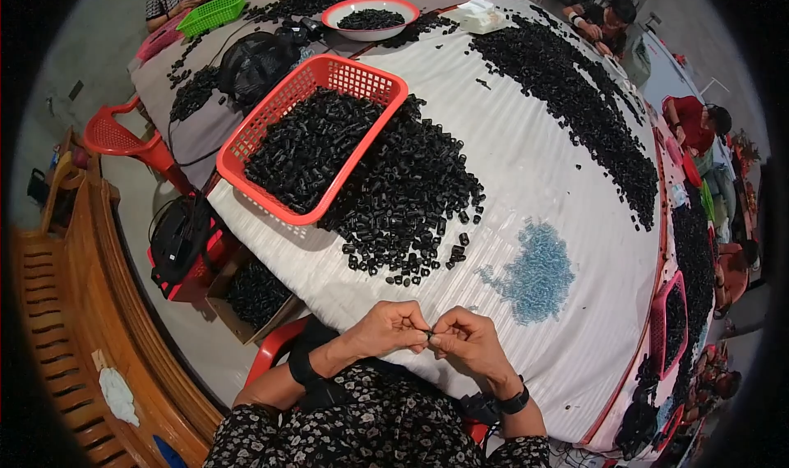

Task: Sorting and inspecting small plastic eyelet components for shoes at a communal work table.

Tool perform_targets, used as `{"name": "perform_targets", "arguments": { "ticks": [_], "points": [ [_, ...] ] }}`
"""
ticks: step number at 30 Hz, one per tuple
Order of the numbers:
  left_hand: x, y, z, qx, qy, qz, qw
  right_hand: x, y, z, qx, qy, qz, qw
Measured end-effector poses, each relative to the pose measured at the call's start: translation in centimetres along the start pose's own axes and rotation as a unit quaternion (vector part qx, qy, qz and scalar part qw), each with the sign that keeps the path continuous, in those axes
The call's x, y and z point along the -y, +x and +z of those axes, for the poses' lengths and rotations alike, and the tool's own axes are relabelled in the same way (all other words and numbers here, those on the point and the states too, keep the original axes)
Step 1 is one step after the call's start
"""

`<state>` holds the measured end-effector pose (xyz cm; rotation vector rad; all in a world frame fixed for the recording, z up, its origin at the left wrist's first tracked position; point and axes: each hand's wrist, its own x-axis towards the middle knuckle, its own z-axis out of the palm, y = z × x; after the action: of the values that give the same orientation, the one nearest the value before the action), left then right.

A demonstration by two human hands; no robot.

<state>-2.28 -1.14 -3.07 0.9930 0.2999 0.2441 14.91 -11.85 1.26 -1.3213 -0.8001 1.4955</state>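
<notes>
My left hand and my right hand meet at the table's near edge, fingertips pinched together. Between them sits a small black part, mostly covered by the fingers; its exact kind cannot be made out. Just beyond my hands, to the right, lies a heap of small clear bluish pieces. Ahead and to the left spreads a pile of small black ring-like parts. A red plastic basket, full of longer black parts, stands against that pile.
White cloth covers the table. A white basin with a red rim and a green basket stand farther off. More black parts lie far right, where several people sit. A wooden bench and a cardboard box are at left.
</notes>
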Motion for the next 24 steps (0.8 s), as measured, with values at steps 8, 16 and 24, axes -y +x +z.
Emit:
{"name": "perform_targets", "arguments": {
  "ticks": [8, 16, 24],
  "points": [
    [0.1, 0.1, 0.2, 0.015, -0.097, -0.031, 0.995, 0.9, -0.1, 0.3, 0.002, -0.048, -0.07, 0.996],
    [-0.2, -0.4, 0.2, 0.144, -0.057, -0.036, 0.987, 0.4, 0.1, -1.3, 0.165, -0.048, 0.125, 0.977],
    [-0.7, -0.4, 0.8, 0.112, -0.101, -0.028, 0.988, 2.6, 3.3, -2.8, -0.127, -0.348, -0.148, 0.917]
  ]
}}
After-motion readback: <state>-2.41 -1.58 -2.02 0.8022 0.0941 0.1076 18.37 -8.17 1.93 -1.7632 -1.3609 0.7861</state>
